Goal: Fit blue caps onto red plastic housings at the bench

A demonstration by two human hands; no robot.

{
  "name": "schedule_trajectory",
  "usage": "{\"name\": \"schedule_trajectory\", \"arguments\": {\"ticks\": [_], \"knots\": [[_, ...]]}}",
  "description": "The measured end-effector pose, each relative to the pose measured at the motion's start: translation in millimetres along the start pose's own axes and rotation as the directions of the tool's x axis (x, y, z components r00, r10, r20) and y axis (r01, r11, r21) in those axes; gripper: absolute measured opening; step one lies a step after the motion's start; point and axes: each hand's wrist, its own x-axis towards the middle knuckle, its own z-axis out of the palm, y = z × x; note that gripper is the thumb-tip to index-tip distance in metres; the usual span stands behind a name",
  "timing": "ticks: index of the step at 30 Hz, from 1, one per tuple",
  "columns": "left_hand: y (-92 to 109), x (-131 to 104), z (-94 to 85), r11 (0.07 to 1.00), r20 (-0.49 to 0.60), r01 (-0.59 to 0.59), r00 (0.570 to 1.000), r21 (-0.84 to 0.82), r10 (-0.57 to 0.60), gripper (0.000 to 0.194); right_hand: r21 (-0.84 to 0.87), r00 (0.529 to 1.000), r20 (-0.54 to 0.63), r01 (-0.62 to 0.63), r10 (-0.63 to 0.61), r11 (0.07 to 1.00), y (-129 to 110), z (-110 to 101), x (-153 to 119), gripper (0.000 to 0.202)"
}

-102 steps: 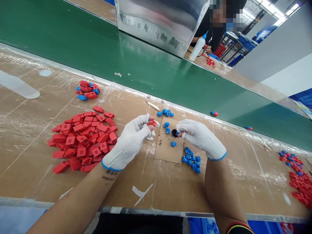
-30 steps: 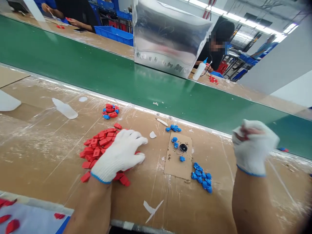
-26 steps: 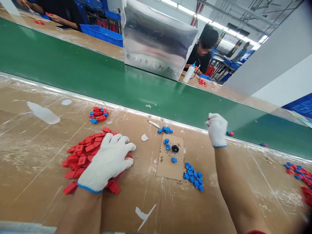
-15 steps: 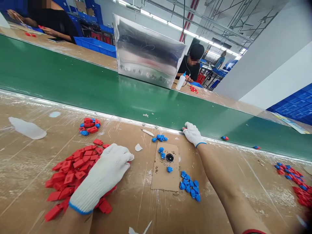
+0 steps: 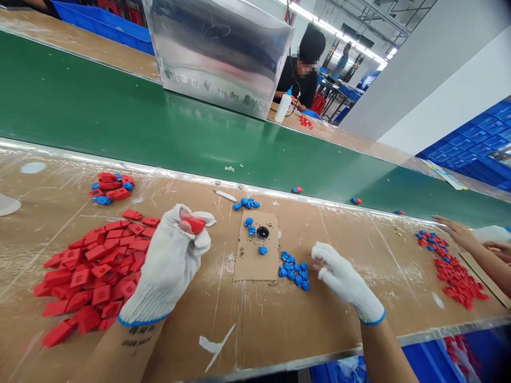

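My left hand (image 5: 170, 260), in a white glove with a bare thumb tip showing, pinches a red plastic block (image 5: 195, 224) just right of a big heap of similar red blocks (image 5: 96, 266). My gloved right hand (image 5: 339, 274) hovers right of a loose cluster of small blue pieces (image 5: 293, 270), its fingers half bent and apart, with nothing seen in them. Between the hands lies a cardboard sheet (image 5: 255, 266) bearing a small round dish of dark liquid (image 5: 262, 233) and a few blue pieces. A red-and-blue piece (image 5: 297, 190) lies on the green conveyor belt (image 5: 223, 143).
More blue pieces (image 5: 246, 204) lie beyond the cardboard beside a white pointed stick (image 5: 225, 196). A mixed red-and-blue pile (image 5: 112, 188) sits far left. At right, another person's hand (image 5: 459, 231) reaches past more piles. A metal panel (image 5: 219, 58) stands beyond the belt.
My left hand has lifted a red block from beside the heap. My right hand has left the belt edge and come back near the blue cluster; a red-and-blue piece now rests on the belt.
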Motion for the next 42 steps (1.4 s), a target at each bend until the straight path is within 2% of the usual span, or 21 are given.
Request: {"name": "schedule_trajectory", "arguments": {"ticks": [3, 7, 9, 12, 15, 20, 23, 26, 31, 36, 42], "knots": [[-9.5, 1.0, 3.1, 0.999, 0.016, 0.046, 0.999, -0.020, -0.045, 0.058, -0.061, 0.989, 0.135, 0.076, -0.068, 0.995, -21.3, 7.8, 0.1, 0.026], [-19.5, -0.1, 1.8, 0.998, 0.066, 0.060, 0.996, -0.015, -0.059, 0.055, -0.043, 0.980, 0.179, 0.096, -0.087, 0.995, -19.4, 12.5, 10.4, 0.026], [-22.1, -0.7, 1.7, 0.997, 0.082, 0.075, 0.994, -0.020, -0.074, 0.054, 0.023, 0.988, 0.140, 0.070, -0.073, 0.997, -15.3, 9.5, 15.1, 0.028], [-24.5, -1.1, 2.6, 0.995, 0.099, 0.102, 0.990, -0.025, -0.099, 0.050, 0.086, 0.992, -0.027, 0.122, -0.120, 0.989, -22.5, -2.7, 30.6, 0.021], [-27.2, -0.3, 2.5, 0.991, 0.107, 0.126, 0.987, -0.040, -0.121, 0.044, 0.106, 0.962, -0.135, 0.251, -0.237, 0.962, -51.0, -16.7, 63.6, 0.015], [-32.8, 6.0, -5.7, 0.992, 0.086, 0.118, 0.990, -0.051, -0.114, 0.038, 0.200, 0.919, -0.068, 0.394, -0.388, 0.897, -108.8, -21.3, 127.3, 0.023], [-32.9, 10.1, -12.4, 0.993, 0.057, 0.110, 0.993, -0.031, -0.108, 0.036, 0.195, 0.914, -0.003, 0.399, -0.406, 0.896, -123.2, -16.1, 142.0, 0.023], [-30.1, 11.0, -15.1, 0.994, 0.092, 0.104, 0.991, -0.039, -0.100, 0.030, 0.158, 0.914, 0.090, 0.379, -0.396, 0.912, -120.9, -13.0, 140.1, 0.021], [-27.4, 8.6, -12.2, 0.991, 0.133, 0.123, 0.985, -0.061, -0.114, 0.019, 0.093, 0.930, 0.041, 0.362, -0.366, 0.928, -111.9, -11.8, 135.7, 0.003], [-28.7, 9.5, -11.2, 0.989, 0.106, 0.127, 0.987, -0.079, -0.118, 0.018, 0.026, 0.911, 0.189, 0.368, -0.366, 0.930, -111.1, -5.2, 138.5, 0.013], [-27.3, 8.6, -9.1, 0.989, 0.081, 0.128, 0.989, -0.078, -0.121, 0.015, -0.034, 0.869, 0.161, 0.479, -0.468, 0.877, -103.5, 3.2, 142.0, 0.018]]}}
